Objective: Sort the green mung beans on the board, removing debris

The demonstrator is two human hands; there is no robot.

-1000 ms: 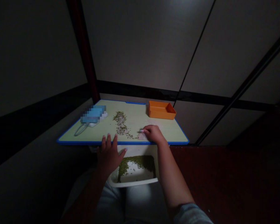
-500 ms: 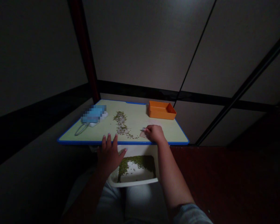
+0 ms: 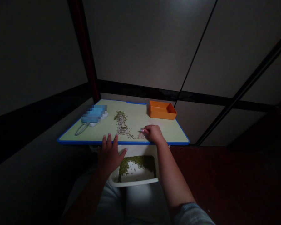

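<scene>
My left hand (image 3: 110, 156) is open, its fingers spread and their tips at the blue front edge of the pale green table (image 3: 103, 132). Curled closed, my right hand (image 3: 154, 133) rests low on the tabletop near the front edge; what its fingers hold, if anything, I cannot make out. A small pale patch (image 3: 141, 135) lies by those fingertips. To its left, green beans mixed with whitish bits (image 3: 121, 122) form a loose strip, with a thin trail towards my right hand. Below the table edge, between my forearms, a white basin (image 3: 140, 182) holds many green beans (image 3: 140, 161).
An orange tray (image 3: 162, 114) stands at the table's back right. At the left lies a blurred blue packet (image 3: 94, 113) with a pale looped cord (image 3: 82, 128). Panelled walls (image 3: 142, 47) rise behind the table. Dark red floor (image 3: 201, 175) shows at the right.
My right hand has moved slightly left along the tabletop, towards the bean trail, and the pale patch beside its fingers has shifted left too. My left hand has stayed in place.
</scene>
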